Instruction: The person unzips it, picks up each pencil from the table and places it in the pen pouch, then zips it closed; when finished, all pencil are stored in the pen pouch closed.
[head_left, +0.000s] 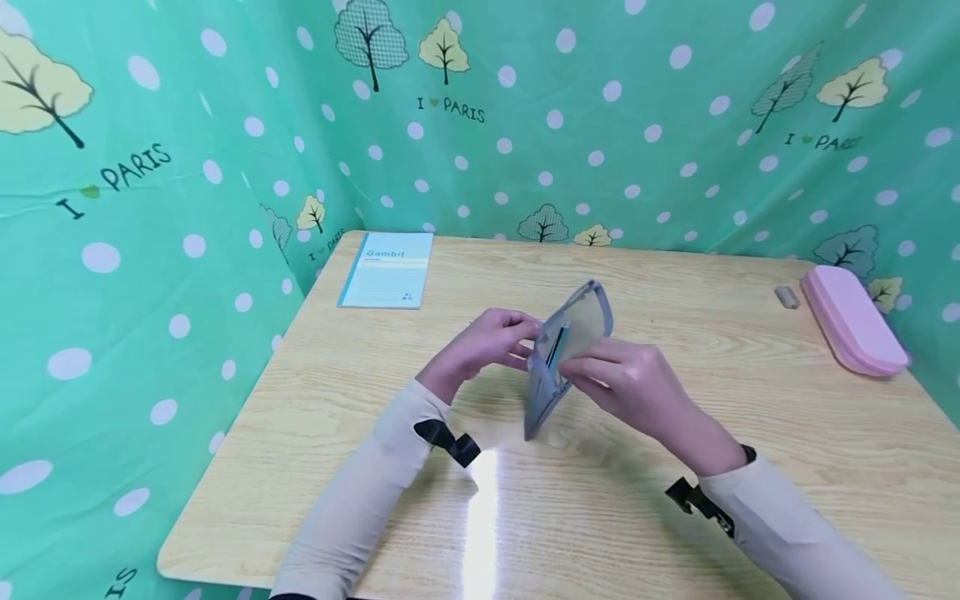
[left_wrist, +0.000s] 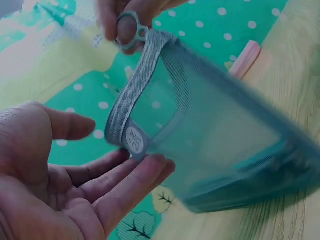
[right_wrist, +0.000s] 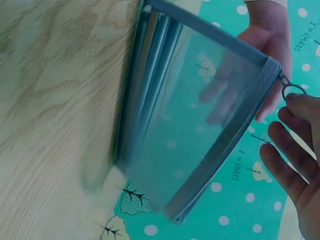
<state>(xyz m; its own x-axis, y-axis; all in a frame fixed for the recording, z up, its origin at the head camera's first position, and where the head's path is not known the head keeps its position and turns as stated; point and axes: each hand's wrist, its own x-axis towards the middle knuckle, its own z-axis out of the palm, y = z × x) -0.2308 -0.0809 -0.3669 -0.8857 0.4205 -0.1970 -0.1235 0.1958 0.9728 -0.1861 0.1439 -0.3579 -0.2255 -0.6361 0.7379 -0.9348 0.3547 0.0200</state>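
A grey-blue mesh zip pouch [head_left: 534,408] stands tilted over the table between both hands, its zip edge gaping. Several slim pens or sticks [right_wrist: 155,65] lie inside, seen through the mesh. My right hand [head_left: 637,387] pinches the ring of the zipper pull [right_wrist: 294,85] between thumb and fingers at one end of the zip. At the opposite side, my left hand [head_left: 491,342] has its fingers extended beneath the pouch's small tag [left_wrist: 134,139], fingertips right at it, while the thumb stands apart. Through the mesh the left palm shows in the right wrist view.
A light-blue notebook [head_left: 388,275] lies at the table's back left. On the right are a pink case [head_left: 855,321] and a small grey block [head_left: 786,297]. Green patterned cloth [head_left: 480,150] hangs behind and left of the wooden table [head_left: 300,467].
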